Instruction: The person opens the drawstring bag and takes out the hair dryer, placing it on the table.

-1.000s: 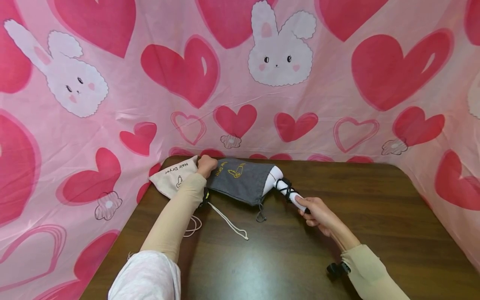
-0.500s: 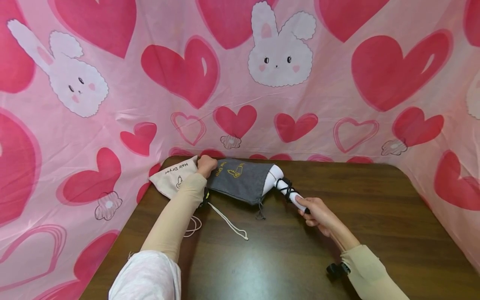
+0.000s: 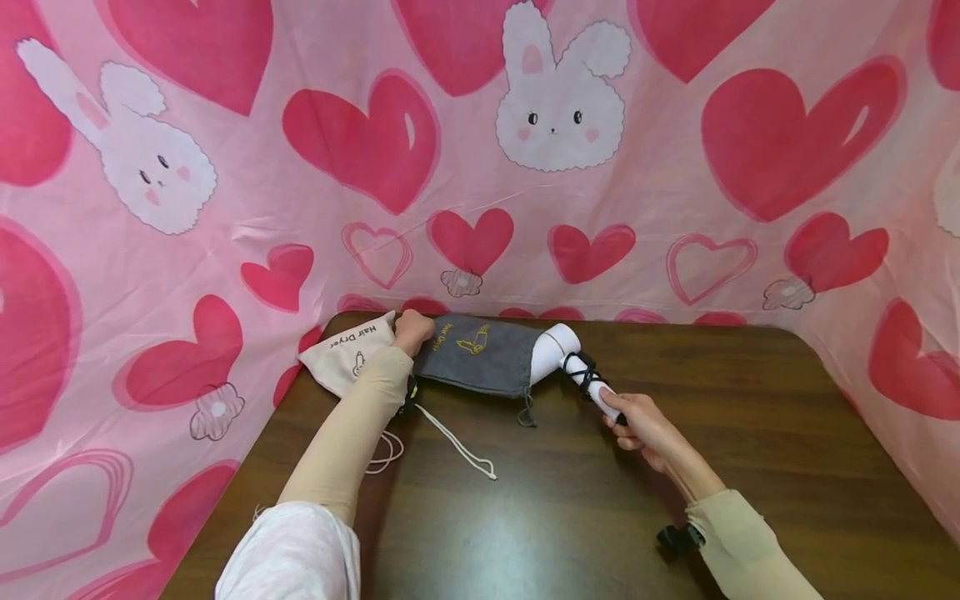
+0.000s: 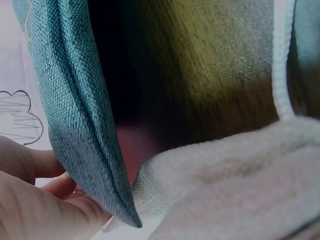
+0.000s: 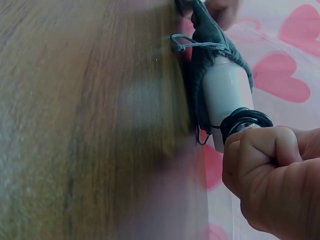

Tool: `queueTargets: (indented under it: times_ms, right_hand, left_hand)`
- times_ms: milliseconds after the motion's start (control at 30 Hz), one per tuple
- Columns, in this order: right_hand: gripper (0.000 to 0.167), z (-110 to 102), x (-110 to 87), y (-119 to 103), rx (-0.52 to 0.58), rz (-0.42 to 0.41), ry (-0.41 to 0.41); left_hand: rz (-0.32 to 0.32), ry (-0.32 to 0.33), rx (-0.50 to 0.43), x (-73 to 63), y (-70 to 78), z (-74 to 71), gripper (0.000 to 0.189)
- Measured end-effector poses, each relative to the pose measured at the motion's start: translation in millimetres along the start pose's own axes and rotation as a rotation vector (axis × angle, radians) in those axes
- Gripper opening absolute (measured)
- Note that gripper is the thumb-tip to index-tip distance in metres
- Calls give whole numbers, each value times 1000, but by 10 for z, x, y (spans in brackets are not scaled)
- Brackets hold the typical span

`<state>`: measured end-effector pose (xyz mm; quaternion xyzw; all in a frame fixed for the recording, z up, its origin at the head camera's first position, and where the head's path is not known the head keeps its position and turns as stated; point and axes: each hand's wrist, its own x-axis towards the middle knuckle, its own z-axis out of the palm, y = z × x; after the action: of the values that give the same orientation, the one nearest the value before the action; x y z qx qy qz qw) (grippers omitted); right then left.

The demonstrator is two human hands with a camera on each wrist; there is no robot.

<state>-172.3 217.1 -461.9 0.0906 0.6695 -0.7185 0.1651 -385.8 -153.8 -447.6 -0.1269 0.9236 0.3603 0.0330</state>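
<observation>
The right hand point(image 3: 637, 425) grips the white hair dryer point(image 3: 555, 347), its barrel pointing leftward into the mouth of the gray pouch point(image 3: 491, 367), roughly lengthwise, toward the left hand point(image 3: 413, 331) pinching the other end.

A cream pouch point(image 3: 330, 360) at the far left corner of the counter point(image 3: 570, 492) reads "Hair Dryer" in dark letters, upside down to the viewer, with a small dryer outline. Near the far edge, a grey pouch point(image 3: 487, 371) carries a yellow dryer outline point(image 3: 473, 340) and small yellow lettering point(image 3: 442, 336), too tiny to read surely.
</observation>
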Motion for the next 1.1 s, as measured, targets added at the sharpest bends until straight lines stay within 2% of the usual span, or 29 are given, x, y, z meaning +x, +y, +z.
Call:
queueTargets:
  times_ms: [300, 600, 1100]
  right_hand:
    - [46, -21, 13, 2, -12, -6, 54]
    - [39, -48, 16, -7, -7, -44, 88]
    - [41, -89, 22, -20, 36, -37, 160]
  left_hand:
    - [22, 48, -19, -30, 14, 40, 37]
    - [13, 45, -31, -44, 35, 61, 38]
    - [-28, 42, -51, -24, 16, 54, 32]
